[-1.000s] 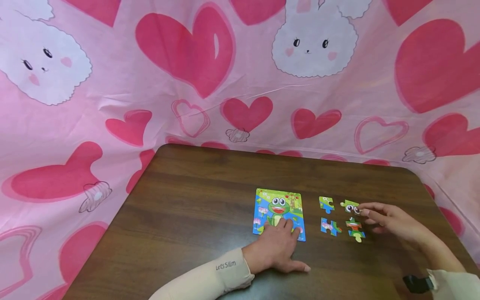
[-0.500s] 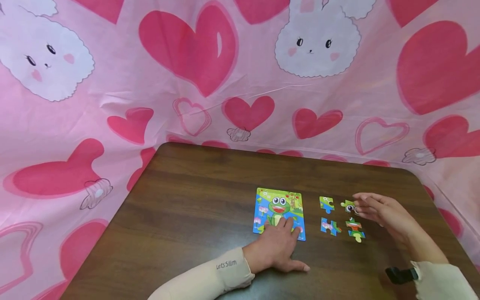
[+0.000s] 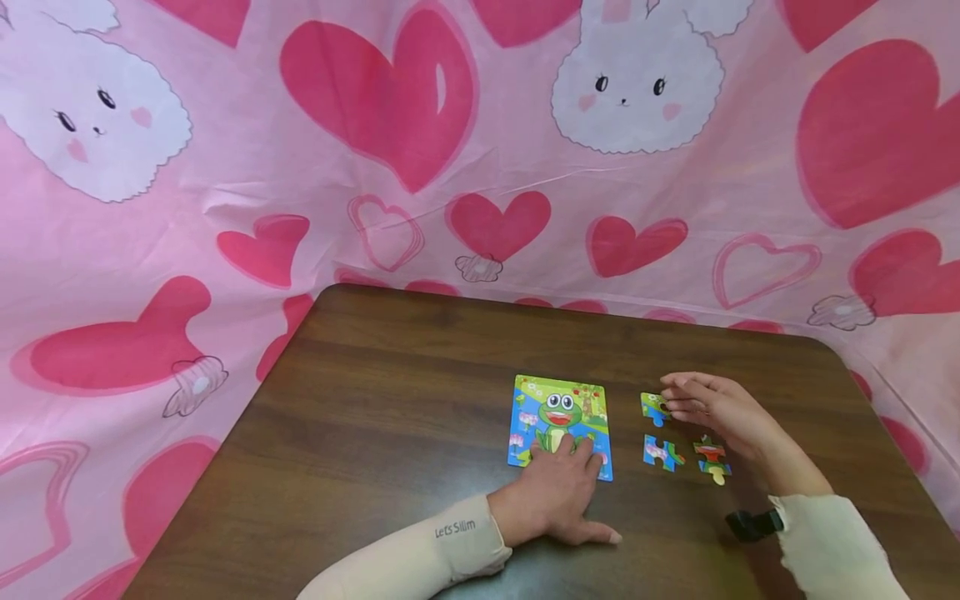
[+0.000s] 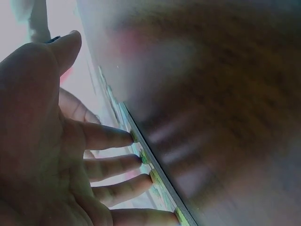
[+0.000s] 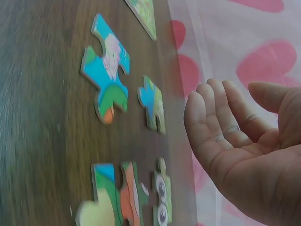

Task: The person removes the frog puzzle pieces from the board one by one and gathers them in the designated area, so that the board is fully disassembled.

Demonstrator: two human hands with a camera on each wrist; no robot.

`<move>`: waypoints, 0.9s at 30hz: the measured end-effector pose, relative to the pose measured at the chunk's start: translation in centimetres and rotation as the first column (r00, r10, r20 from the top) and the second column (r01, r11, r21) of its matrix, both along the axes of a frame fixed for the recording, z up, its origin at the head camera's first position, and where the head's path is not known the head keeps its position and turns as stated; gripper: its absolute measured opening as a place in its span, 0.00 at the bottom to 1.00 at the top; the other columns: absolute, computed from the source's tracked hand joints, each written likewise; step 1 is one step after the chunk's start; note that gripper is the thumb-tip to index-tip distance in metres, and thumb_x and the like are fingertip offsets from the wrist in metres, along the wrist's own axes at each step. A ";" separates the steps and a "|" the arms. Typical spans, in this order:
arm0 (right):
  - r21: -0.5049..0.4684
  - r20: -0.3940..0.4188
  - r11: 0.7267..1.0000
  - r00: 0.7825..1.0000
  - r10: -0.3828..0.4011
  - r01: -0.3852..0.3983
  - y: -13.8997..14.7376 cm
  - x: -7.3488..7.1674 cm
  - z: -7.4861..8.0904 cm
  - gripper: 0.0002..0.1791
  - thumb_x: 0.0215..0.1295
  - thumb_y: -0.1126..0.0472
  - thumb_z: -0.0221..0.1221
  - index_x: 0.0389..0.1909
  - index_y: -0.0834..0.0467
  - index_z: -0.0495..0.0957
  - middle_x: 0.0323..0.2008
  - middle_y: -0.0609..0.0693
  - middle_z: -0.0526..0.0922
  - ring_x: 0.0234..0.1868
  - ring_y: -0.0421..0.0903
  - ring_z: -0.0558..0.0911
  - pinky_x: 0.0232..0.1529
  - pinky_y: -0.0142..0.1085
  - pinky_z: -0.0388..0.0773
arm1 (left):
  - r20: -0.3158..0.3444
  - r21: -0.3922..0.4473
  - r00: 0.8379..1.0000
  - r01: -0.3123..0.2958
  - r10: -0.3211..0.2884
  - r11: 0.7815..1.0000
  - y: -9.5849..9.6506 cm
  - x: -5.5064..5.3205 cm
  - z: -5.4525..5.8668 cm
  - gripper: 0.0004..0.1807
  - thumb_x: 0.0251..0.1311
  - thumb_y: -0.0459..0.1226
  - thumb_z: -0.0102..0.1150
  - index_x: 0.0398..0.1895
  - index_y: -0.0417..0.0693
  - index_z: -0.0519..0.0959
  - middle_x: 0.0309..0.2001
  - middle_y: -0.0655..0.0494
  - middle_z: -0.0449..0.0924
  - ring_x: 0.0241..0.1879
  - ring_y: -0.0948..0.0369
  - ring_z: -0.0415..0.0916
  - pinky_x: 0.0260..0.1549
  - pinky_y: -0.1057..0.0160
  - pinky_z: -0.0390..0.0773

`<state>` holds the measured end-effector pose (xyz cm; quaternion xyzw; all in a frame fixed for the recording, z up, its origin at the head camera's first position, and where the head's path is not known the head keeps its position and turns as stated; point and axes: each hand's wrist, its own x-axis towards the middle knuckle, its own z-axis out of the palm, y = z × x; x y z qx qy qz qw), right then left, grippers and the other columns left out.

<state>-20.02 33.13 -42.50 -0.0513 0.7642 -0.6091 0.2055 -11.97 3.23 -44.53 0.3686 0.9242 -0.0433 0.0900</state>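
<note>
My left hand (image 3: 551, 500) rests its fingertips on the lower part of a frog picture card (image 3: 530, 417); the left wrist view has them touching its surface near one edge. My right hand (image 3: 727, 421) hovers above the puzzle pieces, fingers loosely bent, and the right wrist view shows nothing in it. Under its fingertips, partly covered, lies a corner piece (image 3: 651, 407). Nearer me are a pink-flower piece (image 3: 660, 452) and a frog-mouth piece (image 3: 711, 462). The frog-eyes piece (image 5: 162, 197) shows in the right wrist view but is hidden by the hand in the head view.
A dark brown wooden table (image 3: 360, 433) bears everything. Its far edge meets a pink cloth (image 3: 510, 158) printed with hearts and rabbits. The loose pieces lie to the right of the card, with a gap between.
My right hand has lifted away from the frog-eyes piece and shifted left toward the corner piece, covering the frog-eyes piece in the head view. My left hand stays on the card.
</note>
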 end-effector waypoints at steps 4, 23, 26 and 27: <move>0.035 0.007 0.999 1.000 0.015 -0.016 -1.3 -0.3 -0.4 0.27 0.81 0.50 0.47 0.67 0.69 0.68 0.49 0.46 0.85 0.50 0.42 0.86 0.51 0.32 0.83 | 0.004 0.007 1.000 0.003 -0.004 1.000 0.1 0.0 -0.1 0.53 0.52 0.82 0.41 0.71 0.58 0.67 0.67 0.60 0.67 0.62 0.57 0.69 0.49 0.42 0.80; 0.021 0.074 0.995 0.992 0.100 -0.102 -8.7 -2.3 -1.1 0.30 0.80 0.51 0.50 0.67 0.73 0.67 0.51 0.59 0.84 0.51 0.48 0.86 0.54 0.40 0.83 | 0.052 0.024 0.999 -0.009 0.008 1.000 0.2 -0.4 0.4 0.52 0.52 0.81 0.42 0.69 0.59 0.71 0.61 0.60 0.70 0.57 0.56 0.69 0.44 0.45 0.81; 0.039 0.069 0.992 0.991 0.114 -0.117 -9.4 -2.5 -1.2 0.29 0.79 0.51 0.51 0.66 0.72 0.69 0.53 0.63 0.83 0.51 0.50 0.86 0.55 0.42 0.83 | 0.075 0.032 0.997 -0.009 0.007 0.999 0.1 -0.5 0.5 0.52 0.52 0.81 0.42 0.70 0.59 0.71 0.61 0.59 0.70 0.57 0.56 0.69 0.42 0.47 0.81; 0.048 0.065 0.991 0.991 0.118 -0.121 -9.6 -2.6 -1.2 0.29 0.79 0.51 0.51 0.66 0.72 0.69 0.54 0.64 0.83 0.52 0.51 0.86 0.55 0.43 0.82 | 0.084 0.034 0.996 -0.009 0.006 0.999 0.1 -0.5 0.5 0.52 0.52 0.81 0.42 0.71 0.59 0.71 0.62 0.59 0.70 0.58 0.56 0.68 0.42 0.48 0.81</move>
